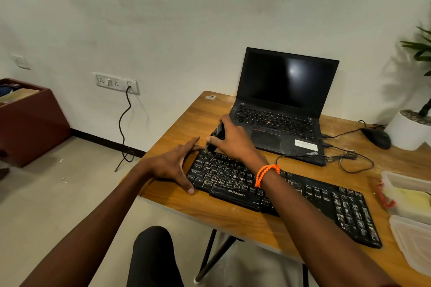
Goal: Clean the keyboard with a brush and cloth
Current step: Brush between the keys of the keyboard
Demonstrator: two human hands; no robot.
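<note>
1. My right hand (229, 138) reaches across the keyboard (275, 191), fingers curled round a dark brush (216, 135) and gripping it firmly.
2. The brush tilts, handle up toward the laptop (283, 102), bristle end down at the keyboard's far left corner keys.
3. My left hand (173, 165) lies flat and spread, fingers straight, holding nothing; thumb along the near left corner, fingertips at the far left corner, bracing that end.
4. The keyboard sits slantwise on the wooden table (233, 219), its keys streaked with pale dust, just in front of the laptop.
5. An orange cord bracelet (265, 173) circles my right wrist, above the middle keys.
6. Clear plastic containers (410, 202) sit at the table's right edge.
</note>
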